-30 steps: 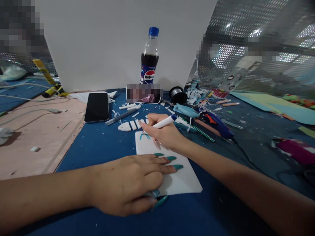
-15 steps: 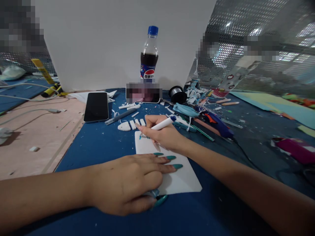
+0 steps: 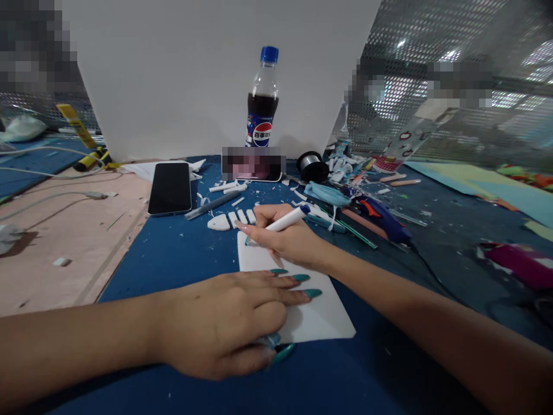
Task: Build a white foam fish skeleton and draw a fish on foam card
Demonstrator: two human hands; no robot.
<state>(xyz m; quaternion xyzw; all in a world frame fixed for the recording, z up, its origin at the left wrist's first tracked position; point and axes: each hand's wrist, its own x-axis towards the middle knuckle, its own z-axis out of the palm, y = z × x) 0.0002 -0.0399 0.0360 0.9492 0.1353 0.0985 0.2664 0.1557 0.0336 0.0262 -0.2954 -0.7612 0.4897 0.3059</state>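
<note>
A white sheet (image 3: 319, 316) lies on the blue mat (image 3: 181, 259) in front of me. My left hand (image 3: 228, 323) rests flat on the sheet's near left part, fingers stretched out, pressing it down. My right hand (image 3: 285, 239) is closed round a white marker (image 3: 287, 219) with a blue cap end. The marker's tip touches the sheet's far left corner, where teal lines show. Small white cut pieces (image 3: 231, 220) lie in a row just beyond the sheet.
A black phone (image 3: 170, 187) lies at the far left of the mat, a cola bottle (image 3: 262, 101) stands before a white board (image 3: 194, 75). A grey pen (image 3: 211, 205), a wire spool (image 3: 311, 167), a glue gun (image 3: 384, 222) and scraps crowd the right side.
My right hand has shifted slightly left along the sheet's far edge with the marker. The left hand has stayed still.
</note>
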